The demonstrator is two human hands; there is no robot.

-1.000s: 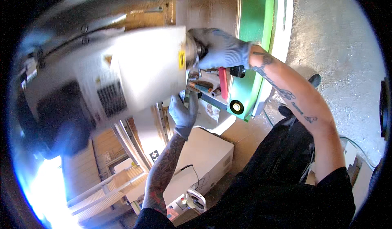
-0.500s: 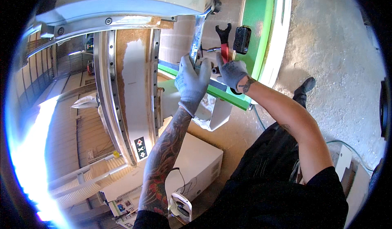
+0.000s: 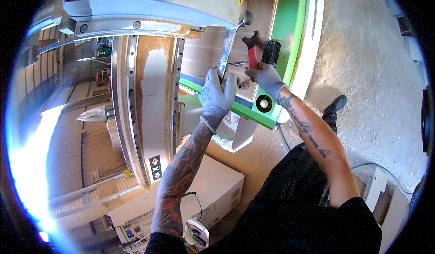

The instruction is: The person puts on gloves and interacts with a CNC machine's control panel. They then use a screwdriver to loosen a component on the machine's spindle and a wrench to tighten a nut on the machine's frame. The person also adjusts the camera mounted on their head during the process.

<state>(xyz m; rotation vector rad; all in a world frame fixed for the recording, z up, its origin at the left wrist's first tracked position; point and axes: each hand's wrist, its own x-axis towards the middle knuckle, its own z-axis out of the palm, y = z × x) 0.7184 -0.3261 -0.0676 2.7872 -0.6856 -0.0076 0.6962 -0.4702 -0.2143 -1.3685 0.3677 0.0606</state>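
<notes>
Both of my hands wear grey gloves. My left hand (image 3: 216,93) is closed round the lower end of a long flat silver wrench (image 3: 226,50). The wrench's far end reaches up to the dark fitting (image 3: 246,18) at the edge of the machine head. To the right, my right hand (image 3: 268,79) grips a wrench with a red handle (image 3: 252,58) and a black forked jaw. A black block (image 3: 271,51) lies just beyond that hand. Between my hands are a slim metal bit (image 3: 239,64) and a small metal cylindrical piece (image 3: 244,85).
The pale machine head (image 3: 154,5) hangs over a dusty rail beam (image 3: 154,86). A green bed edge (image 3: 253,113) runs below my hands, with a black ring (image 3: 263,103) at its corner. A white cabinet (image 3: 217,186) stands below. Concrete floor (image 3: 362,64) lies right.
My right hand has closed on the red-handled wrench, and the wrench has shifted slightly. The black ring at the bed corner is now uncovered. My left hand keeps its grip on the silver wrench.
</notes>
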